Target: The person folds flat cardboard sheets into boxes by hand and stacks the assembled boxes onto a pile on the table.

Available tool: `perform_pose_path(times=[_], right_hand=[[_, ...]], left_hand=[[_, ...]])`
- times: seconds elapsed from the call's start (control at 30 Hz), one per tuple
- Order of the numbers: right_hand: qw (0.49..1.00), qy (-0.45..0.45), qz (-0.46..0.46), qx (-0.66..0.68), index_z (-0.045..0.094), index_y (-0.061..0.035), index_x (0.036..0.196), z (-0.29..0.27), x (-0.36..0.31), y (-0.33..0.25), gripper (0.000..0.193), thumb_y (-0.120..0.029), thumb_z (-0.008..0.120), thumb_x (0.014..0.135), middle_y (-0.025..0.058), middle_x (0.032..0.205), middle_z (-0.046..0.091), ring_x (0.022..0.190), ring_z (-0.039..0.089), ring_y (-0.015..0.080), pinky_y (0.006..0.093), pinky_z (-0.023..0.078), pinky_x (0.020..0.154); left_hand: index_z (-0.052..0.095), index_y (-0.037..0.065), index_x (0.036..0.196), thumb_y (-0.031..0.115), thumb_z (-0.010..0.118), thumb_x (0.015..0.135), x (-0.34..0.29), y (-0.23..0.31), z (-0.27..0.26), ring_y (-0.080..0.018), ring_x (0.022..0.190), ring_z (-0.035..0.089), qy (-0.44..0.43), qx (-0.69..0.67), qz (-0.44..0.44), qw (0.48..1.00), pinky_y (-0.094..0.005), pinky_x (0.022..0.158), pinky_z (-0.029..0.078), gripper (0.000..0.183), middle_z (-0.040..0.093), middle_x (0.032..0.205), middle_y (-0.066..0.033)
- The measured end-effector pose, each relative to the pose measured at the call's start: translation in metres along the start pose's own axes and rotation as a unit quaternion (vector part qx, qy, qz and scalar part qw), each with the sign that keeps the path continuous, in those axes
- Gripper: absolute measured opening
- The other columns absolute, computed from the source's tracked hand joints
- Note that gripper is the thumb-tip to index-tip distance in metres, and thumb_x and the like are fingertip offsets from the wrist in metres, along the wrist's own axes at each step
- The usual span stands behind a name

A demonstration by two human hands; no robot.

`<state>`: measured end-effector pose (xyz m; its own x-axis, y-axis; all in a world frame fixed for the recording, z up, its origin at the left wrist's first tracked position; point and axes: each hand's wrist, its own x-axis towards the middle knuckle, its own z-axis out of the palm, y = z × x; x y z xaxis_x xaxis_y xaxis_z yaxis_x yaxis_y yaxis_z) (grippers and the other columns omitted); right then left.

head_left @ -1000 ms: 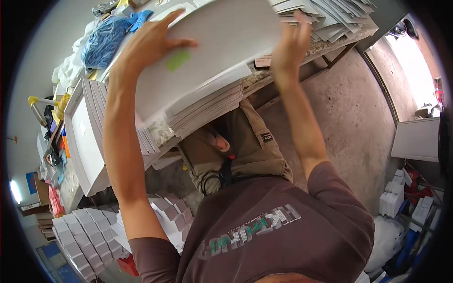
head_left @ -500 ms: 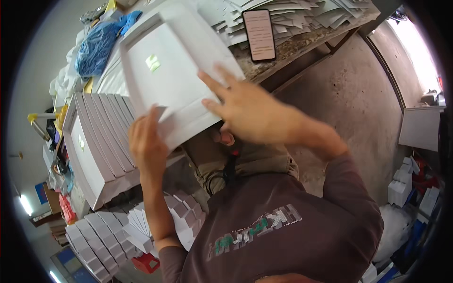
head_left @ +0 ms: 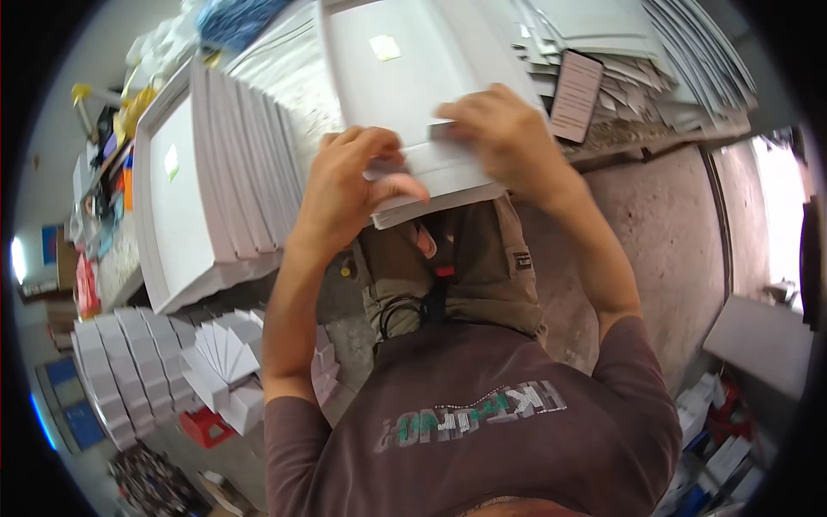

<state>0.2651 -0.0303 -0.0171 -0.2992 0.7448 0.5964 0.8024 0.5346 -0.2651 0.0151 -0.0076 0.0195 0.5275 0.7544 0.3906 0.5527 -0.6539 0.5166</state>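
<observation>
A shallow white cardboard tray point(head_left: 392, 86) with raised rims and a pale sticker point(head_left: 385, 47) lies before me, its near end by my lap. My left hand point(head_left: 345, 181) is at its near left corner, fingers curled and thumb along the near edge. A small greyish piece, blurred, shows between those fingers. Over the right part of the near end is my right hand point(head_left: 508, 138), with its fingers bent together on a small dark grey piece point(head_left: 444, 131). Whether these pieces are flaps of the tray or loose, I cannot tell.
Similar white trays point(head_left: 250, 164) stand in a row at the left. A phone point(head_left: 577, 95) rests by stacked cardboard sheets point(head_left: 698, 52) at the right. Folded white boxes point(head_left: 129, 362) and a red plastic stool point(head_left: 205, 426) are at lower left. A blue plastic bag point(head_left: 233, 21) lies at the far left.
The view has shifted, so the tray sits further right and up. My right hand has gone from spread fingers to bent ones. My left hand has moved inward over the near corner.
</observation>
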Motion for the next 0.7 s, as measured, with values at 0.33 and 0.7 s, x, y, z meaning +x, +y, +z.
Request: perform_pose_path(times=[0.33, 0.7], right_hand=[[0.994, 0.031, -0.039, -0.096, 0.07, -0.0071, 0.11, -0.012, -0.006, -0.038, 0.028, -0.015, 0.078, 0.085, 0.0022, 0.089, 0.063, 0.084, 0.055, 0.0208, 0.0334, 0.049, 0.072], [0.992, 0.02, 0.013, -0.12, 0.059, -0.0011, 0.095, 0.005, -0.008, -0.032, 0.028, -0.015, 0.082, 0.086, 0.0204, 0.131, 0.063, 0.125, 0.058, 0.0398, 0.0462, 0.05, 0.106]], left_hand=[[0.071, 0.001, 0.116, 0.002, 0.071, 0.086, -0.002, -0.003, 0.017, -0.0214, 0.084, 0.06, 0.085, 0.221, 0.173, 0.956, -0.0328, 0.08, 0.052, 0.03, 0.071, 0.095, -0.0083], [0.056, 0.006, 0.075, 0.034, 0.075, 0.091, 0.013, -0.012, 0.036, -0.0207, 0.074, 0.05, 0.154, 0.203, 0.157, 0.954, -0.0333, 0.075, 0.05, 0.037, 0.052, 0.073, -0.0043]])
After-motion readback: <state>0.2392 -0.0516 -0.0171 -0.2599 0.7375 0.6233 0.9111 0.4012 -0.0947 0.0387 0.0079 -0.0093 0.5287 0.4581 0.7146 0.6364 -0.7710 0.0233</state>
